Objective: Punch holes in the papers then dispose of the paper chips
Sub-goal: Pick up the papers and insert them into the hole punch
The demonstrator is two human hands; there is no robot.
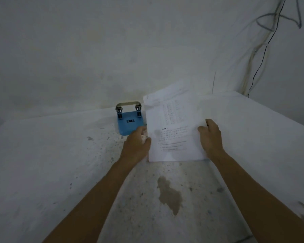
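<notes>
Two hands hold the papers (174,130) near the middle of the frame. The left hand (137,142) pinches the left edge of the sheets, with its thumb on top. The right hand (210,135) grips the right edge, thumb on top and fingers tucked behind. The sheets stand tilted up off the table (51,163), with their top edge leaning toward the wall (95,50) at the back. Their long way runs from the bottom of the frame to the top.

The blue hole punch (129,121) sits on the table just left of the papers, a bit higher in the frame, close to the wall. Its metal handle (128,104) is up. The left hand is the nearer one; it is right beside the punch, maybe touching its front corner, but I cannot tell for sure.

The left edge of the papers is the side closest to the punch. I think the sheets need to slide a little to the left so an edge goes into the punch's slot. No holes show in the papers, so the punching looks not yet done. No paper chips can be seen.
</notes>
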